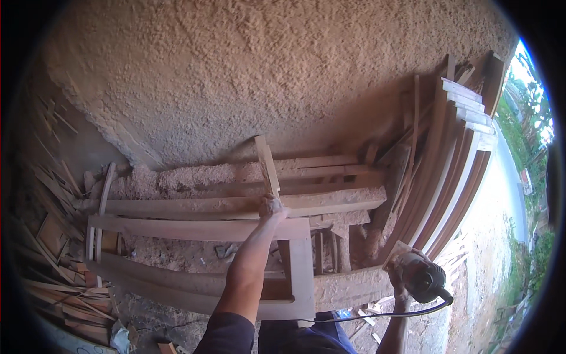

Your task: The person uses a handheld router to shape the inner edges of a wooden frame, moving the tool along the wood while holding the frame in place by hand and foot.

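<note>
My left hand (272, 207) is closed round the lower end of a short wooden strip (267, 162), which stands tilted up toward the wall. Below that arm lies a long wooden frame (302, 265) with a wide end rail and an opening inside it. Out to the right, my right hand (398, 280) grips a corded power tool (425, 280) with a dark round body and a flat, pale, squarish base turned up and to the left. Its exact kind is unclear. The tool is held apart from the frame, and its black cord (377, 315) loops back toward my body.
Behind the frame, long beams (236, 205) lie under heaps of wood shavings (194, 180) along a rough wall (265, 76). Tall boards (454, 171) lean at the right. Offcuts (71, 301) are piled at the left. Bright ground (489, 236) shows outdoors at right.
</note>
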